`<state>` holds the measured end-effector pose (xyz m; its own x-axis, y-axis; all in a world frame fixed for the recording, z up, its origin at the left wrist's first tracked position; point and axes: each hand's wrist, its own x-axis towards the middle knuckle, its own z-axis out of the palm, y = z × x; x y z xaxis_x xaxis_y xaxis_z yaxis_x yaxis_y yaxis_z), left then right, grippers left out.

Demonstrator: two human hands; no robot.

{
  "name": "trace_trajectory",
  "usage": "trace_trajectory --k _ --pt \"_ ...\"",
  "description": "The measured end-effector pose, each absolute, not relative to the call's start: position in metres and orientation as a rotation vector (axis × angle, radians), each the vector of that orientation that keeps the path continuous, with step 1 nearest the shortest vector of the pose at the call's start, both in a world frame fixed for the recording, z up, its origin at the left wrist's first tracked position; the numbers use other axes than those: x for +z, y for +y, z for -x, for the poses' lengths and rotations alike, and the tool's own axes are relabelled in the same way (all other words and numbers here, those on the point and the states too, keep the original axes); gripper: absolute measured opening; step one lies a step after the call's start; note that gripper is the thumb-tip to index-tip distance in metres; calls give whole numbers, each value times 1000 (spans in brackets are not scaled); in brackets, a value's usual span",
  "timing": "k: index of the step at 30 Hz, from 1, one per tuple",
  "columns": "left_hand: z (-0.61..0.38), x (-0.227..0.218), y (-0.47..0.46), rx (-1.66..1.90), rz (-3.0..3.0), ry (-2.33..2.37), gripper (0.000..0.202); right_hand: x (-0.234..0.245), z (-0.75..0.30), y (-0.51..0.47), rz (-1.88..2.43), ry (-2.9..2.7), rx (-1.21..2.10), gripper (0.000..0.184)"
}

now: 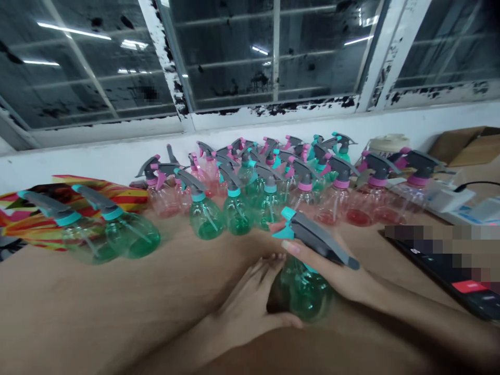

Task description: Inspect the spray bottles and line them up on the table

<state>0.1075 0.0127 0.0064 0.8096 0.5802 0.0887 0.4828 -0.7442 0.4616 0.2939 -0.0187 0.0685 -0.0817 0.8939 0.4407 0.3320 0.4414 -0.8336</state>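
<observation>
A green spray bottle (308, 299) with a grey and teal trigger head (312, 237) stands on the brown table (97, 302) near me. My left hand (250, 302) cups the bottle's body from the left, fingers curled round it. My right hand (332, 271) wraps round the trigger head from the right, thumb and fingertips on its neck. Both hands hold this one bottle.
Several green and pink spray bottles (269, 182) crowd the back of the table under a window. Two green bottles (117, 229) stand apart at the left by a striped bag (23, 208). A black phone (457, 276), white boxes (449, 198) and a cardboard box (464, 143) lie at the right.
</observation>
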Motion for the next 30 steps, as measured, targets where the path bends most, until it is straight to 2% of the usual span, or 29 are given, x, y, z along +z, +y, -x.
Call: trace_trajectory --k 5,8,14,21,26,30 --pt "-80 -1 37 193 -2810 949 75 62 -297 2 1016 -1704 701 23" --pt "-76 -1 41 166 -2878 952 69 61 -300 5 986 -1757 701 20" --pt "-78 1 37 178 -2895 976 66 66 -298 0 1005 -1761 595 22" --pt "-78 -2 40 158 -2905 957 66 62 -298 1 1110 -1762 654 21" --pt "-77 -3 40 162 -2934 955 66 62 -299 -1 1037 -1756 645 14" --pt "-77 -3 40 183 -2945 943 66 61 -300 -2 1013 -1727 707 24"
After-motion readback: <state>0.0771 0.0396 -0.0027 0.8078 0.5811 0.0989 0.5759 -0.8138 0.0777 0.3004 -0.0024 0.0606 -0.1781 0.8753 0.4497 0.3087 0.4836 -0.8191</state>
